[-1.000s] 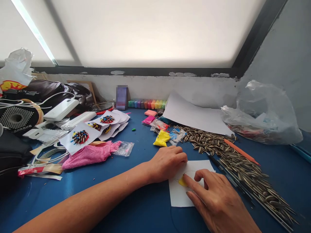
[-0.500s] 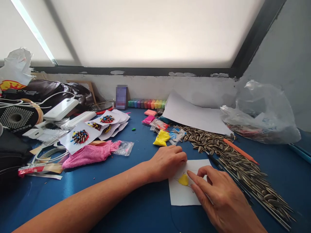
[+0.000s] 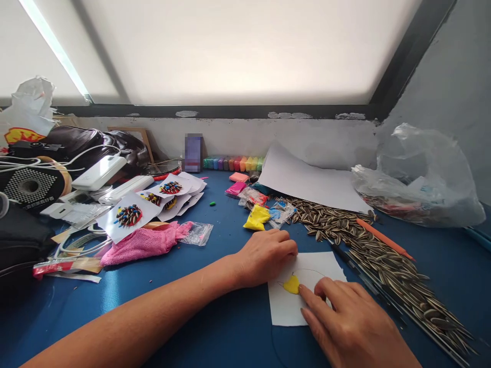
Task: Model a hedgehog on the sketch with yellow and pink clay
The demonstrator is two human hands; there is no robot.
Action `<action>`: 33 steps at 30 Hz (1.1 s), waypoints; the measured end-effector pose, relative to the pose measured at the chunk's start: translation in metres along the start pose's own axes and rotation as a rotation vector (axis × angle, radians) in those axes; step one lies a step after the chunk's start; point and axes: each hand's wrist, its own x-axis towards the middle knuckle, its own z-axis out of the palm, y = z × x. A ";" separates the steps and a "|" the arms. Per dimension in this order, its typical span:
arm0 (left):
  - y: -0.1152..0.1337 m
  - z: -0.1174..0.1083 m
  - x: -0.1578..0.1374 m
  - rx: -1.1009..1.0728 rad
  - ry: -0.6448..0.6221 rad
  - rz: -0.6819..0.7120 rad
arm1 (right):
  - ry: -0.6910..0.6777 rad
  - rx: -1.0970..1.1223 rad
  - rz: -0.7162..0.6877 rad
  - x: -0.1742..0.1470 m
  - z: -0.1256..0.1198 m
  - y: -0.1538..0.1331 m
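Note:
A small white paper with a thin pencil outline lies flat on the blue table. Near its left side sits a flattened patch of yellow clay. My left hand is closed, its curled fingers pressed down on the paper's upper left corner; the fingertips are hidden. My right hand comes in from the lower right, fingers apart, with the index fingertip touching the right edge of the yellow clay. The thumb is held below it, apart from the clay, and nothing is gripped in this hand.
Sunflower seeds spread along the right, with an orange pen on them. Behind my left hand lie a yellow clay packet and other clay packets. Finished seed pictures and a pink cloth are on the left; a plastic bag stands at right.
My right index fingertip has moved from the clay's upper right down to its right edge, and the hand sits slightly lower, showing more pencil line. My left hand stays in place on the paper.

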 end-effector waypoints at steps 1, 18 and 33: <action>0.000 0.000 0.000 0.003 0.001 0.002 | -0.001 -0.022 -0.020 -0.002 0.001 -0.002; 0.001 -0.002 0.000 0.020 -0.030 -0.001 | 0.057 -0.039 -0.090 -0.004 0.010 -0.011; 0.002 -0.006 0.002 0.024 -0.058 -0.010 | 0.068 -0.020 -0.093 -0.001 0.007 -0.012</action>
